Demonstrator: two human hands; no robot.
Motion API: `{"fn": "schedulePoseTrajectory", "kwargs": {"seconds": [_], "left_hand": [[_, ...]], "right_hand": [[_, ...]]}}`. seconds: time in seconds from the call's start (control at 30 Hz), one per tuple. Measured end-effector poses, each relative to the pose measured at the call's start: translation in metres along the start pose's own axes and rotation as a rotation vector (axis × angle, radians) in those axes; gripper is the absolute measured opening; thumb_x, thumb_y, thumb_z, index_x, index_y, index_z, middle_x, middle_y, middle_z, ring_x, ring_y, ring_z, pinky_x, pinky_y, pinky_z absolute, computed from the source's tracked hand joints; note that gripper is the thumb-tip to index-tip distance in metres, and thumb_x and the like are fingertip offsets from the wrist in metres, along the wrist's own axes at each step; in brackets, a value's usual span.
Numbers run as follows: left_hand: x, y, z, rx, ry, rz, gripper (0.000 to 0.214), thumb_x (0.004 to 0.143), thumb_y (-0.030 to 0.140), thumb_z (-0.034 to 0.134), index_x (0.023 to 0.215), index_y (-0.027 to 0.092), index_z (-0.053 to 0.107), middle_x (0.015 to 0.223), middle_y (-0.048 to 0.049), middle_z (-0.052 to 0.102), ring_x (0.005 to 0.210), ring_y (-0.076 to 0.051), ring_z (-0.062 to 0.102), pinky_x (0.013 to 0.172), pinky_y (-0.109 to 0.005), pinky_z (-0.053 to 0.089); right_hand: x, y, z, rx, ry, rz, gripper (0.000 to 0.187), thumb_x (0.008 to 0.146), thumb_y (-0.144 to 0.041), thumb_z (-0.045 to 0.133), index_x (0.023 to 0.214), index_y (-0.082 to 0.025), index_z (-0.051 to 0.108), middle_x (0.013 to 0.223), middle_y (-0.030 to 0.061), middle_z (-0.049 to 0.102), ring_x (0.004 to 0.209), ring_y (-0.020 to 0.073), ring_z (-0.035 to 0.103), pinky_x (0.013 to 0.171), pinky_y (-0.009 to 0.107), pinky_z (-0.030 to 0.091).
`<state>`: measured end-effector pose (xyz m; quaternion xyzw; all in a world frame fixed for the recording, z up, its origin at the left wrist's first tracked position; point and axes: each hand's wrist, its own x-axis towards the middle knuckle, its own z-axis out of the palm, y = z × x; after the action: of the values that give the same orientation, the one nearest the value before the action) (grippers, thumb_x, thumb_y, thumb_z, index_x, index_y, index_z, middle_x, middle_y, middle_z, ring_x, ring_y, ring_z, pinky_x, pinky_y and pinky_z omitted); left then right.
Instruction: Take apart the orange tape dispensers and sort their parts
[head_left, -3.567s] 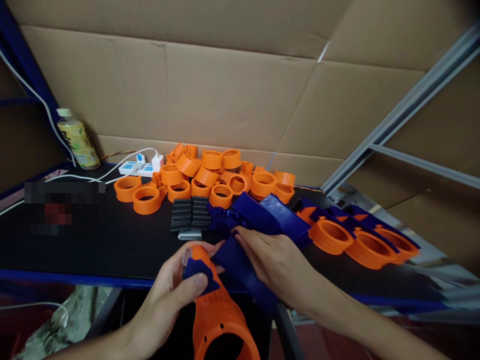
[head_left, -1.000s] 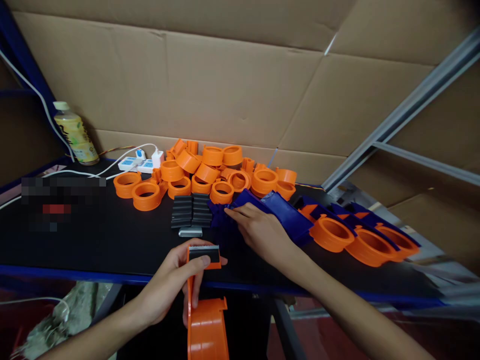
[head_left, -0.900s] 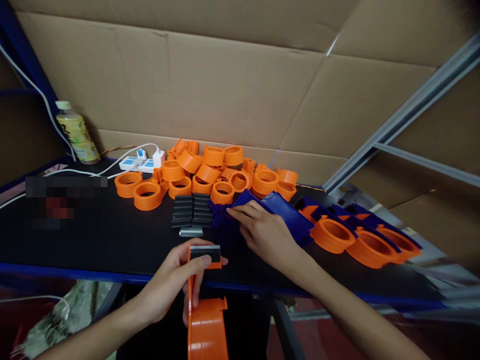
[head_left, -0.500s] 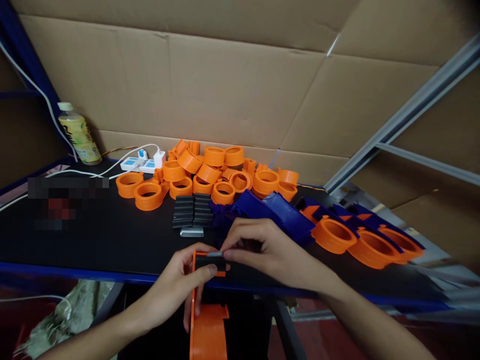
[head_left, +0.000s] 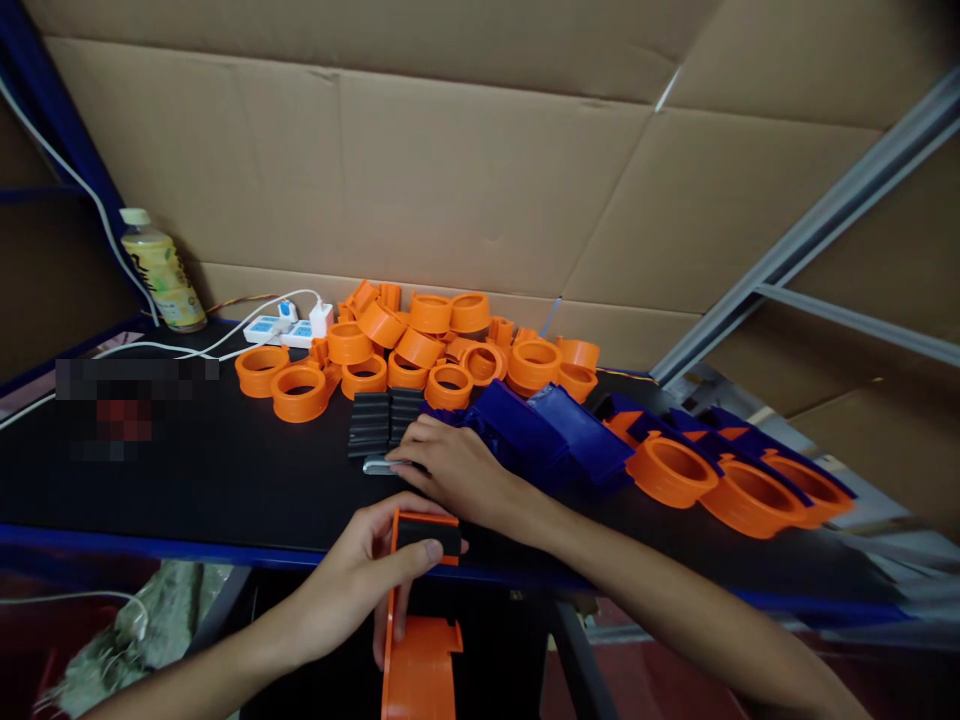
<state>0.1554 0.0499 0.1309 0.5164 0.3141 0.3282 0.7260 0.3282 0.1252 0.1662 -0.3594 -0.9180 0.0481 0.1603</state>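
Observation:
My left hand (head_left: 375, 565) is closed around an orange plastic part (head_left: 420, 665) with a round lower body, its thumb pressing on a black strip (head_left: 427, 538) set in the upper end. Over the table, my right hand (head_left: 450, 465) has its fingertips closed at the right end of a small silver metal bar (head_left: 375, 466). Just behind that bar lie two stacks of black ribbed strips (head_left: 369, 422), the right one partly covered by my right hand. Blue plastic parts (head_left: 577, 425) lie to the right of this hand.
A heap of orange ring-shaped parts (head_left: 418, 348) stands along the cardboard wall (head_left: 487, 180). Orange parts joined to blue pieces (head_left: 671, 470) are lined up at right. A white power strip (head_left: 296, 333) with cables and a yellow-labelled bottle (head_left: 161, 270) stand at back left.
My right hand has moved from the top of the orange part forward to the silver bar. The grey piece it pinched there no longer shows at the part. My left hand keeps its hold.

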Motion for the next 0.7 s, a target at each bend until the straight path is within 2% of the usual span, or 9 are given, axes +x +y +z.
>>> {"fn": "schedulePoseTrajectory", "kwargs": {"seconds": [0.1,0.13,0.2,0.3,0.4,0.47,0.57,0.63,0.7], "left_hand": [[0.002,0.000,-0.001,-0.098,0.078,0.003,0.043,0.089,0.042,0.064,0.121,0.014,0.062,0.052,0.0010,0.063,0.031,-0.009,0.050,0.031,-0.015,0.036],[0.002,0.000,-0.002,-0.124,0.120,0.011,0.043,0.089,0.043,0.063,0.120,0.013,0.062,0.049,0.0022,0.060,0.031,-0.009,0.049,0.031,-0.015,0.036],[0.004,0.001,-0.003,-0.165,0.187,0.025,0.043,0.089,0.043,0.063,0.121,0.014,0.061,0.047,0.0037,0.057,0.031,-0.009,0.048,0.031,-0.015,0.038],[0.007,0.002,-0.005,-0.191,0.226,0.039,0.048,0.088,0.044,0.064,0.127,0.017,0.056,0.046,0.0064,0.053,0.031,-0.011,0.048,0.031,-0.018,0.042],[0.009,0.004,-0.005,-0.204,0.229,0.046,0.048,0.089,0.045,0.063,0.128,0.017,0.055,0.048,0.0059,0.053,0.033,-0.012,0.049,0.032,-0.019,0.044],[0.009,0.006,-0.005,-0.221,0.217,0.042,0.044,0.091,0.044,0.060,0.124,0.015,0.057,0.048,0.0044,0.054,0.035,-0.011,0.049,0.035,-0.018,0.044],[0.009,0.009,-0.006,-0.237,0.206,0.056,0.036,0.093,0.039,0.057,0.120,0.014,0.060,0.064,-0.0025,0.067,0.039,-0.009,0.050,0.040,-0.019,0.045],[0.009,0.009,-0.007,-0.251,0.211,0.081,0.030,0.094,0.035,0.056,0.116,0.015,0.060,0.084,-0.0080,0.073,0.043,-0.008,0.052,0.043,-0.019,0.046],[0.009,0.008,-0.008,-0.265,0.214,0.096,0.026,0.095,0.032,0.053,0.113,0.015,0.060,0.094,-0.0103,0.074,0.045,-0.008,0.053,0.046,-0.020,0.046]], "right_hand": [[-0.007,0.001,-0.017,0.190,0.130,0.037,0.025,0.100,-0.029,0.051,0.113,-0.022,0.071,0.100,0.0057,0.069,0.089,0.0139,0.062,0.075,0.024,0.047],[-0.010,0.001,-0.025,0.256,0.157,0.035,0.026,0.101,-0.029,0.049,0.114,-0.022,0.071,0.100,0.0052,0.069,0.087,0.0133,0.062,0.075,0.024,0.048],[-0.018,-0.004,-0.039,0.332,0.124,-0.019,0.027,0.099,-0.033,0.053,0.118,-0.022,0.069,0.101,0.0051,0.069,0.089,0.0139,0.062,0.078,0.026,0.049],[-0.027,-0.010,-0.051,0.262,0.032,-0.126,0.030,0.094,-0.037,0.061,0.119,-0.024,0.069,0.106,0.0069,0.067,0.098,0.0176,0.060,0.083,0.031,0.049],[-0.025,-0.005,-0.054,0.213,0.082,-0.163,0.027,0.095,-0.034,0.060,0.117,-0.024,0.070,0.105,0.0068,0.068,0.099,0.0183,0.058,0.085,0.033,0.048],[-0.017,0.009,-0.052,0.217,0.176,-0.105,0.026,0.094,-0.034,0.062,0.116,-0.025,0.071,0.103,0.0056,0.068,0.097,0.0177,0.059,0.085,0.033,0.048],[0.002,0.033,-0.043,0.070,0.254,0.136,0.022,0.090,-0.035,0.067,0.107,-0.024,0.075,0.099,0.0057,0.067,0.093,0.0186,0.059,0.081,0.032,0.047],[0.013,0.044,-0.033,-0.036,0.173,0.230,0.020,0.089,-0.035,0.068,0.103,-0.024,0.076,0.099,0.0062,0.066,0.094,0.0193,0.059,0.079,0.032,0.045],[0.022,0.048,-0.023,-0.068,0.072,0.239,0.020,0.089,-0.035,0.068,0.104,-0.024,0.076,0.099,0.0059,0.066,0.095,0.0190,0.059,0.079,0.030,0.045]]}}
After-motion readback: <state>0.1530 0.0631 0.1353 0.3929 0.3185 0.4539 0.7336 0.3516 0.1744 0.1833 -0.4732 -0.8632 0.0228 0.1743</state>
